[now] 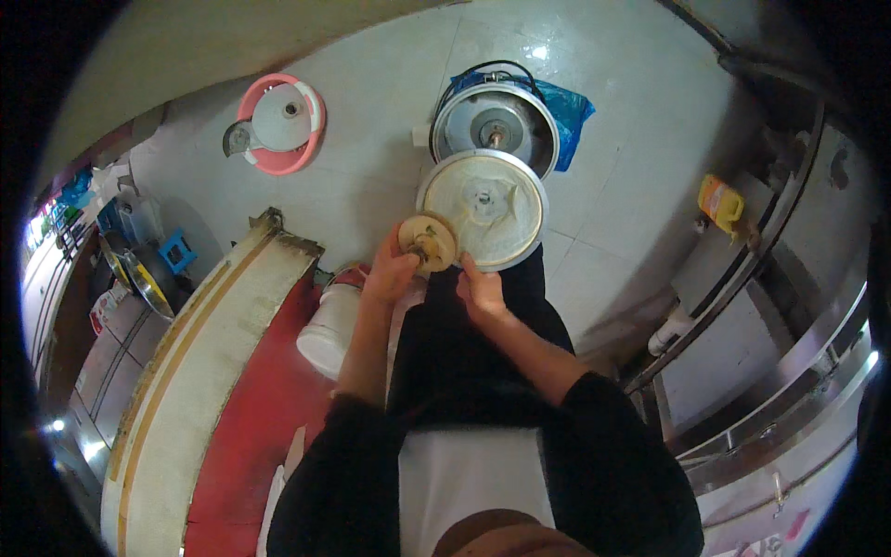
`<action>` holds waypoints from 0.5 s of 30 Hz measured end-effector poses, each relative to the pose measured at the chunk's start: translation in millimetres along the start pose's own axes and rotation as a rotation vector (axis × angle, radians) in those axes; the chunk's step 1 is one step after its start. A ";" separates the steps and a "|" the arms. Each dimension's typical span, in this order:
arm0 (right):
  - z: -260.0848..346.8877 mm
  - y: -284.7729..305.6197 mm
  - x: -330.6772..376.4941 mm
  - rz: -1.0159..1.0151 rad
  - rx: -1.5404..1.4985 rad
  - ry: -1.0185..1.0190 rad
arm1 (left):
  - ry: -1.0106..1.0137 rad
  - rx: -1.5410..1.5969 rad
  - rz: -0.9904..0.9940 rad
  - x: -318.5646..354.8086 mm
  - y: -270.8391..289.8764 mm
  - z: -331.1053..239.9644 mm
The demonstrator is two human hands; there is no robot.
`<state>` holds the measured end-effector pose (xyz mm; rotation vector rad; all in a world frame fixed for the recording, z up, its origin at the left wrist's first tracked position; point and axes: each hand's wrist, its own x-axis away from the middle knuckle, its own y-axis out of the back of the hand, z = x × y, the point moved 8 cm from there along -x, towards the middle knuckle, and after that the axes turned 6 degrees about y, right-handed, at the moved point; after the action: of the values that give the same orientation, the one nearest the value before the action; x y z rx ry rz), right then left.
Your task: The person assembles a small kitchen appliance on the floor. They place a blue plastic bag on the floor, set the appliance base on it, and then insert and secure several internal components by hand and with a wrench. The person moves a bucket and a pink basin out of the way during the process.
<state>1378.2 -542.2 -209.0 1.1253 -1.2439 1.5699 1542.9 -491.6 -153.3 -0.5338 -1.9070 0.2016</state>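
Over lap [445,362], L hand [394,269]: gripping small beige round pc [432,230].
R hand [483,291]: grasping near rim of lg pale disc [478,176]; yellowish smears on it, work prob. unfinished.
Drum [439,135]: just beyond, uncovered, shaft [497,140] bare; opening prob. done, disc not seated.
Basin [290,166]: pink, far L, w/ round pale part [277,130].

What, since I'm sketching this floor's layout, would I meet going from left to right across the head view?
Blue plastic object → pink basin → left hand → small pale disc → right hand → yellow container.
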 end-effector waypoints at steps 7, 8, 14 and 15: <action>60.5 -17.5 33.4 0.270 0.843 0.246 | -0.031 -0.095 -0.052 -17.6 4.5 -10.8; 87.4 -25.8 43.5 0.277 1.073 0.491 | -0.037 -0.125 -0.055 -18.6 2.6 -12.0; 199.9 -48.5 18.7 0.082 1.234 1.052 | -0.070 -0.469 -0.116 -25.1 -18.9 -22.6; 203.4 -50.9 10.0 0.071 1.226 1.027 | -0.100 -0.550 -0.146 -27.3 -22.0 -28.3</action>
<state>1455.0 -732.3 -163.7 0.6374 0.4721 2.5201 1571.2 -526.6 -156.6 -0.7525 -2.0896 -0.4119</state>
